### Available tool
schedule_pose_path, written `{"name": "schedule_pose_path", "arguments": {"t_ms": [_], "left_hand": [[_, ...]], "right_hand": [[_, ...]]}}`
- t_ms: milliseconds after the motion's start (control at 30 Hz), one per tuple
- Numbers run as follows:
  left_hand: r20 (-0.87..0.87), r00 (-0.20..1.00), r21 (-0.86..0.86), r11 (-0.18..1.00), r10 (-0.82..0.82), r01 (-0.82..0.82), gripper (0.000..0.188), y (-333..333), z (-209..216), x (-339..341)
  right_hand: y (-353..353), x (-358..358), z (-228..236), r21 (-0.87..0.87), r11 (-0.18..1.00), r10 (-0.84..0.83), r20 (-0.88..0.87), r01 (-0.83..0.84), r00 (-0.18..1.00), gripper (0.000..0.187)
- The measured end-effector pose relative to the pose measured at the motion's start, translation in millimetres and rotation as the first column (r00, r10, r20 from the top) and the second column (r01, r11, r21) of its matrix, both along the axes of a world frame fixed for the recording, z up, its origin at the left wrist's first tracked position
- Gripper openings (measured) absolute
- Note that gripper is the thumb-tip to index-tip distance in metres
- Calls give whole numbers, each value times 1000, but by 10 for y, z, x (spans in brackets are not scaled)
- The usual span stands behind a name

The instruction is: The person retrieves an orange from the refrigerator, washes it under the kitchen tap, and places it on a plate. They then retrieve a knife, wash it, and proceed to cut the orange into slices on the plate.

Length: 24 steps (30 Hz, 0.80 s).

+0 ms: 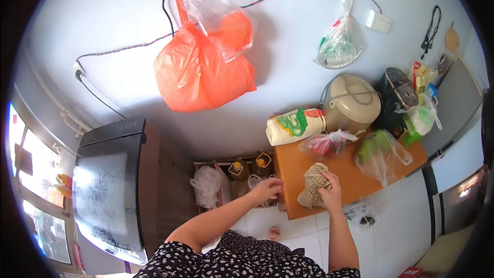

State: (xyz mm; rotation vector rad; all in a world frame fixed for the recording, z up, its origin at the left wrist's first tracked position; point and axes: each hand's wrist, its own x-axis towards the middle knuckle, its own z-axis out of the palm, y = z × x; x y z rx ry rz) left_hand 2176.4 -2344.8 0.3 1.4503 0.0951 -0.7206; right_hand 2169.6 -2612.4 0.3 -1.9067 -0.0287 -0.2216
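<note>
A crumpled beige and brown striped cloth [311, 185] is bunched in my right hand [331, 193], over the front left part of the orange-brown table [293, 157]. The fingers of that hand pinch the cloth's right side. Left of the table edge, my left hand [266, 191] is held out with its fingers loosely bent and apart, and nothing shows in it. Behind the cloth on the tabletop are a red item in a clear plastic bag [329, 144] and a green item in another plastic bag [378, 152].
A beige rice cooker [352, 103], a rolled cream sack [296, 126] and a dark appliance [396, 92] line the table's back. Left of the table, bottles with yellow caps [238, 169] sit low. An orange bag [203, 72] hangs on the wall. A dark-topped cabinet [110, 185] stands left.
</note>
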Motion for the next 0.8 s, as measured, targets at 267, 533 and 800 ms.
{"name": "schedule_pose_path", "arguments": {"t_ms": [267,533,800], "left_hand": [[619,739,366,734,267,-572,72,79,-738,1903],[444,828,346,787,343,-511,59,-116,-745,2525],[980,192,83,778,49,-622,46,102,941,1230]], "right_hand": [[-340,-62,-573,-561,819,-269,-190,120,944,62],[-325,-504,-230,-497,857,-297,-266,133,917,59],[624,333,358,898,435,500,-298,62,813,67]]}}
